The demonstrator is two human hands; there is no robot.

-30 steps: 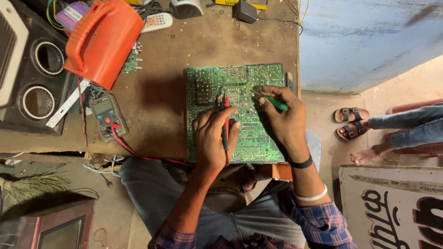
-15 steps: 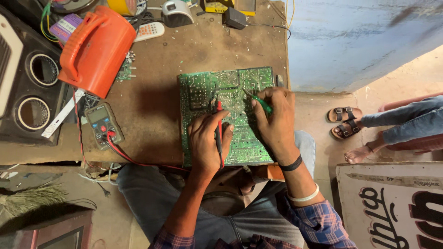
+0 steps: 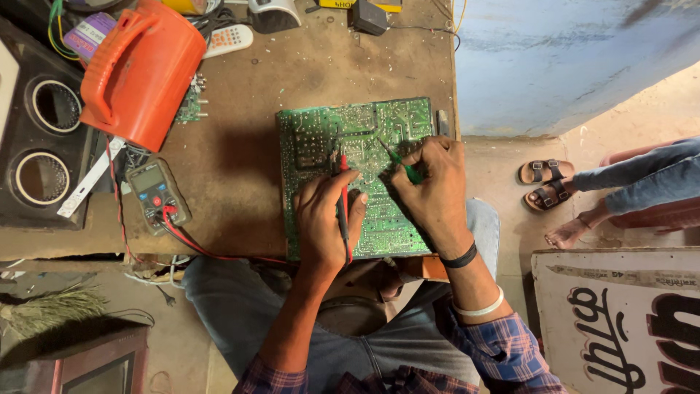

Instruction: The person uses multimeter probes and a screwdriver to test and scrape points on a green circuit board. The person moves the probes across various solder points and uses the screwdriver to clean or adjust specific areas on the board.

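From the head view, your left hand (image 3: 324,219) rests on the lower middle of the green circuit board (image 3: 321,138), fingers curled together around the red probe (image 3: 344,204), whose tip touches the board just above your fingertips. Your right hand (image 3: 430,186) lies on the board's right half, fingers pinched shut on the green-handled tool (image 3: 401,164), its thin tip angled up and left onto the solder side. The two tips sit near each other in the board's centre, not touching.

The board lies flat on the brown worktable (image 3: 240,95), its right edge just beside the table's right edge and its near edge just at the table's front lip, over your lap. Open table surface shows to the board's left and above it. Further left sits the multimeter (image 3: 157,193) (red leads trail from it along the table front toward your left hand), and above that the orange case (image 3: 138,69), well apart from the board. A remote control (image 3: 227,40) and a black adapter (image 3: 368,18) lie along the far edge. Right of the table, another person's sandalled foot (image 3: 543,171) rests on the floor.
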